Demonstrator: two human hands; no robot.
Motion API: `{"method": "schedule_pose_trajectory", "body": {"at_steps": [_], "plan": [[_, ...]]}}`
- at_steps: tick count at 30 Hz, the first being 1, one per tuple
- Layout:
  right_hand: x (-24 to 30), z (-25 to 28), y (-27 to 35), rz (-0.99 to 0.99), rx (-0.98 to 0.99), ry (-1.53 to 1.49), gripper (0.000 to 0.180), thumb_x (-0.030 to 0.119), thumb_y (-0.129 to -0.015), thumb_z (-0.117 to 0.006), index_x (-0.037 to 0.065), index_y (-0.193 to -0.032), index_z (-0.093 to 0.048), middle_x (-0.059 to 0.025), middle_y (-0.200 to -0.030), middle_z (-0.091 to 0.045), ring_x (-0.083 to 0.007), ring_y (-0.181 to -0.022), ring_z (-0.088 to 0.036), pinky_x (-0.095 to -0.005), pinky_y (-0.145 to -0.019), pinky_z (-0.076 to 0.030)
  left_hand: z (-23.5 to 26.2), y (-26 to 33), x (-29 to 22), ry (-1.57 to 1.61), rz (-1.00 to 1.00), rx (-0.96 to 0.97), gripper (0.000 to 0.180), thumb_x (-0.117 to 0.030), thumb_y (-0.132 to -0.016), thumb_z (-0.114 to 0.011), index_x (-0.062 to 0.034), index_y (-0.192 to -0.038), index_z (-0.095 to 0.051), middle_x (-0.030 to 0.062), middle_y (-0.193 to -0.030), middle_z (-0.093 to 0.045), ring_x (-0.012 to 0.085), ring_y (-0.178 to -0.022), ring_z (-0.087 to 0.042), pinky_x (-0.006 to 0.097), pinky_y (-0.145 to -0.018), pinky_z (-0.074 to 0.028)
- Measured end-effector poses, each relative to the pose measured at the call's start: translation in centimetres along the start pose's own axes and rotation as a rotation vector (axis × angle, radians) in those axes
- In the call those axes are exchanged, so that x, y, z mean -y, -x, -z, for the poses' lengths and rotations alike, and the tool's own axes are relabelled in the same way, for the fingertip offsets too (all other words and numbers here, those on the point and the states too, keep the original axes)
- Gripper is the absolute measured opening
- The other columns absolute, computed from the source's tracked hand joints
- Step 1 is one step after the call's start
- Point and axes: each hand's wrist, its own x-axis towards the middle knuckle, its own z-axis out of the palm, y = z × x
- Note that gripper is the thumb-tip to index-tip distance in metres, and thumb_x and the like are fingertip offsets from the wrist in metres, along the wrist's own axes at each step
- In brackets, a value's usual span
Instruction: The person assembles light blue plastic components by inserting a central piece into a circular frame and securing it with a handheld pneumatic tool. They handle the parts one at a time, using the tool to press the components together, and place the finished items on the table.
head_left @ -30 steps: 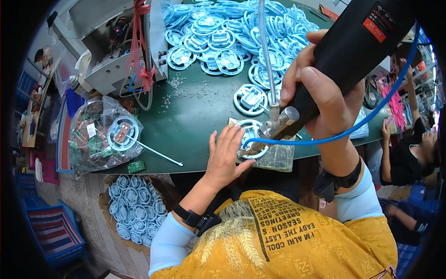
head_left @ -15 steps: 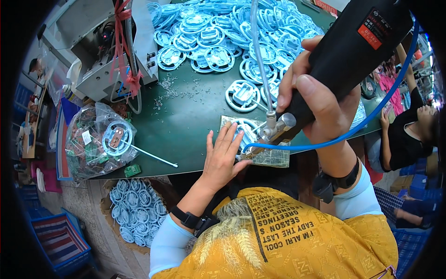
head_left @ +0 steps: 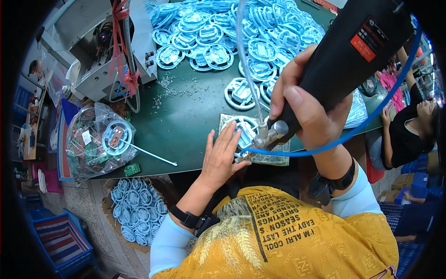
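Note:
My right hand [head_left: 320, 111] is wrapped around a thick black powered screwdriver [head_left: 341, 58]. A clear hose and a blue air tube [head_left: 341, 144] join its metal head, which points down at a light-blue round plastic part [head_left: 247, 129]. That part lies on a worn, wrapped pad [head_left: 274, 159] at the table's near edge. My left hand [head_left: 219, 156] lies flat with its fingers stretched out, the fingertips touching the part's left rim. The screwdriver's head hides the right side of the part, and the tip's exact contact cannot be made out.
Many matching blue parts [head_left: 216, 35] are heaped on the green table [head_left: 158, 125], with small screws [head_left: 179, 88] scattered before them. A grey machine [head_left: 114, 69] and a bag of circuit boards [head_left: 86, 153] stand left. Below is a box of blue parts [head_left: 139, 209]. Another person [head_left: 409, 135] sits right.
My right hand and the screwdriver have shifted slightly down and left, and the clear hose has swung left. My left hand has stayed almost in place on the blue part.

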Motion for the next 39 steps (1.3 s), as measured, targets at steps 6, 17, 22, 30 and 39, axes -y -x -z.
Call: {"method": "schedule_pose_trajectory", "body": {"at_steps": [6, 17, 22, 30, 39], "plan": [[-0.4, -0.5, 0.5, 0.063, 0.093, 0.034, 0.038, 0.0, -0.081, -0.058, -0.001, -0.117, -0.045, -0.0085, -0.076, -0.053, -0.0163, -0.06, -0.059, -0.0287, -0.056, -0.05, -0.1, 0.1, 0.2, -0.02, -0.012, 0.013, 0.096, -0.028, -0.062, -0.088, -0.004, -0.142, -0.041, 0.0152, -0.15, -0.038, 0.0286, -0.138, -0.038, 0.055, -0.11, -0.028], [2.7, 2.7, -4.0, 0.143, -0.079, 0.03, 0.045, 0.008, -0.083, -0.062, -0.006, -0.122, -0.047, -0.0084, -0.075, -0.058, -0.0151, -0.06, -0.06, -0.0285, -0.055, -0.05, 0.9, -1.1, -0.4, 0.02, 0.012, 0.031, 0.104, -0.032, -0.061, -0.088, -0.0067, -0.146, -0.033, 0.0147, -0.147, -0.04, 0.0314, -0.138, -0.037, 0.059, -0.109, -0.025], [3.6, 1.6, -4.5, -0.05, -0.195, -0.048, 0.045, -0.002, -0.08, -0.063, -0.007, -0.121, -0.046, -0.0078, -0.075, -0.059, -0.0155, -0.061, -0.061, -0.0285, -0.057, -0.051, 0.1, -2.3, -0.7, -0.018, 0.031, 0.038, 0.087, -0.036, -0.066, -0.085, -0.0027, -0.135, -0.043, 0.0164, -0.144, -0.04, 0.0347, -0.137, -0.034, 0.059, -0.107, -0.025], [0.4, 1.9, -3.9, 0.044, -0.117, -0.022, 0.041, 0.005, -0.084, -0.061, -0.008, -0.121, -0.048, -0.0087, -0.075, -0.056, -0.0166, -0.061, -0.061, -0.0288, -0.057, -0.051, -0.1, -3.3, -0.4, -0.035, -0.029, -0.001, 0.073, -0.031, -0.068, -0.084, -0.0061, -0.13, -0.052, 0.0171, -0.141, -0.042, 0.0351, -0.134, -0.037, 0.057, -0.105, -0.027], [-1.0, 2.0, -3.3, 0.032, -0.092, 0.014, 0.04, 0.001, -0.083, -0.061, -0.007, -0.119, -0.047, -0.0085, -0.076, -0.055, -0.0165, -0.06, -0.061, -0.0293, -0.058, -0.051, -0.3, -3.1, -0.2, -0.028, 0.013, 0.006, 0.079, -0.028, -0.066, -0.085, -0.0055, -0.132, -0.049, 0.0126, -0.137, -0.046, 0.033, -0.132, -0.039, 0.056, -0.104, -0.027]]}}
